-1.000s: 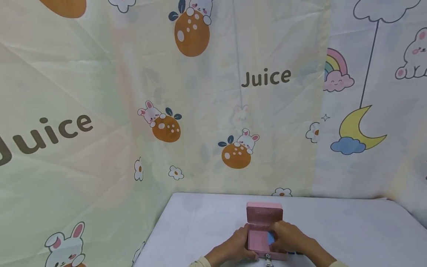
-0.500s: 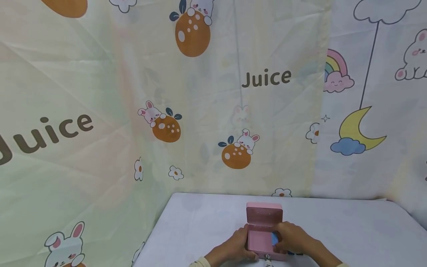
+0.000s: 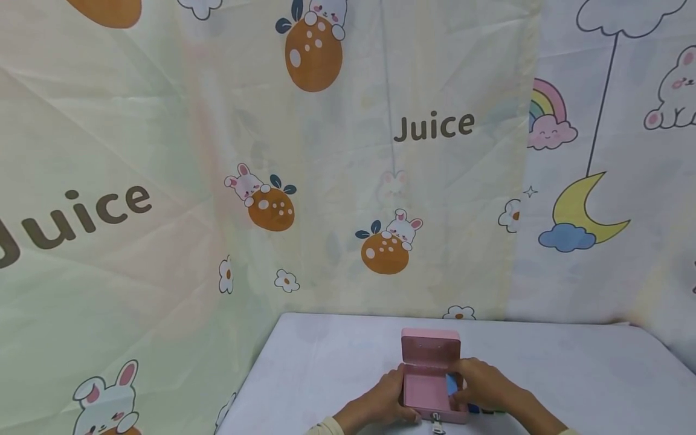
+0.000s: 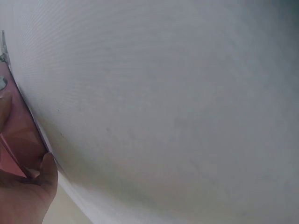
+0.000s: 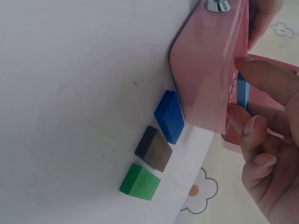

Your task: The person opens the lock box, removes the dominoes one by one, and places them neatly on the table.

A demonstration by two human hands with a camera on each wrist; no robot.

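Observation:
A small pink metal box [image 3: 426,393] stands on the table with its lid [image 3: 431,350] raised and leaning back. My left hand [image 3: 382,400] grips its left side, thumb around the front corner. In the left wrist view, fingers [image 4: 48,170] wrap the pink wall. My right hand [image 3: 483,385] reaches over the right wall, with thumb and fingers pinching a light blue block [image 5: 242,92] inside the box, close along that wall. The fingers partly hide the block. The rest of the box floor shows bare pink.
Beside the box's right wall, a dark blue block [image 5: 170,117], a brown block [image 5: 154,150] and a green block [image 5: 141,182] lie in a row on the white table [image 3: 326,356]. A metal latch or key [image 3: 437,425] hangs at the box front. A printed curtain [image 3: 337,181] stands behind.
My right hand has shifted to the right with the light blue block, toward the box's right wall, baring more of the floor. The left hand and box have stayed put.

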